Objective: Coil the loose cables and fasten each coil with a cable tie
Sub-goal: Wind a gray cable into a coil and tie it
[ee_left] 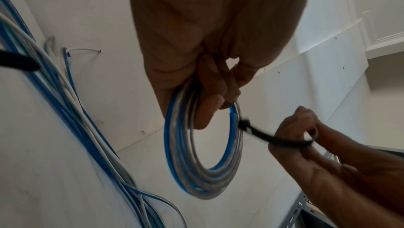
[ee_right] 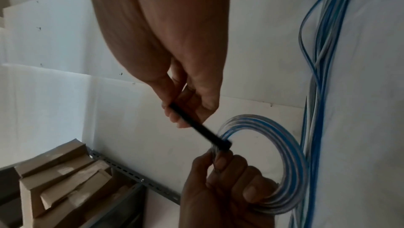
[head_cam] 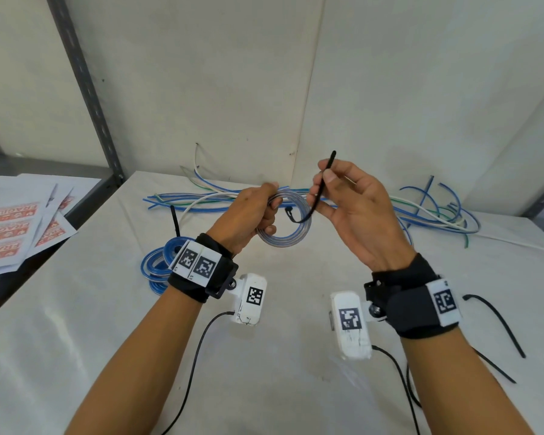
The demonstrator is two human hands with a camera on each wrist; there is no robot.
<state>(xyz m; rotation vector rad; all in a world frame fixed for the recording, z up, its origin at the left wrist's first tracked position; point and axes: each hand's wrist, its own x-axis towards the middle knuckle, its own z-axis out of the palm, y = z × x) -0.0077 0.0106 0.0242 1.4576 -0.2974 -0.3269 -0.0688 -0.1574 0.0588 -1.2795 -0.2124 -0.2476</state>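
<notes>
My left hand [head_cam: 258, 211] grips a small coil of clear, blue-striped cable [head_cam: 291, 238] by its left side, held upright above the table. The same coil [ee_left: 196, 171] [ee_right: 282, 154] shows in both wrist views. My right hand [head_cam: 336, 189] pinches a black cable tie [head_cam: 319, 189] between thumb and forefinger. The tie curves down through the coil's right side, and its head [ee_left: 243, 124] hangs inside the ring. Its tail sticks up above my thumb.
Loose blue, white and green cables [head_cam: 427, 215] lie along the back of the white table [head_cam: 280, 387]. A tied blue coil [head_cam: 157, 265] sits at the left. Spare black ties [head_cam: 496, 321] lie at the right. Fragile labels [head_cam: 10, 227] and a metal shelf post [head_cam: 85, 86] stand left.
</notes>
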